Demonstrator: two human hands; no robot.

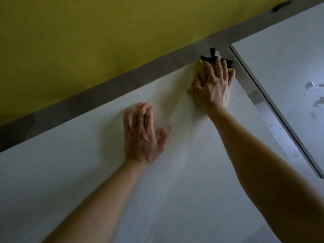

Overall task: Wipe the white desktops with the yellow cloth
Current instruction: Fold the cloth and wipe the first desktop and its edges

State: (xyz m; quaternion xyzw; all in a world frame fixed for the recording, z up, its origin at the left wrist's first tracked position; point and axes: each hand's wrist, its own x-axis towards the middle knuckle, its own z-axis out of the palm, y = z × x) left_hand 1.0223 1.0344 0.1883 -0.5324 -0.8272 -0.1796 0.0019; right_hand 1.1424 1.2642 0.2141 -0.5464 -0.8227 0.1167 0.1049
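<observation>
Pressing the yellow cloth flat under our right hand, we have it at the far corner of the near white desktop, upper right of centre in the frame. The fingers lie spread and straight on top of the cloth, bearing down rather than clutching it. Something black pokes out beyond the fingertips; we cannot tell whether it belongs to the cloth.

Our left hand rests at mid-frame on the same desktop, fingers loosely bent, grasping nothing.

A dark seam runs diagonally just right of the cloth, dividing this desktop from a second white desktop at the right edge, where water droplets glisten. A grey strip borders the desks' far edge, below a yellow wall across the upper left.

We judge the wiping of the near desktop's corner to be under way. Next the cloth likely needs to cross the seam and sweep up those droplets.
</observation>
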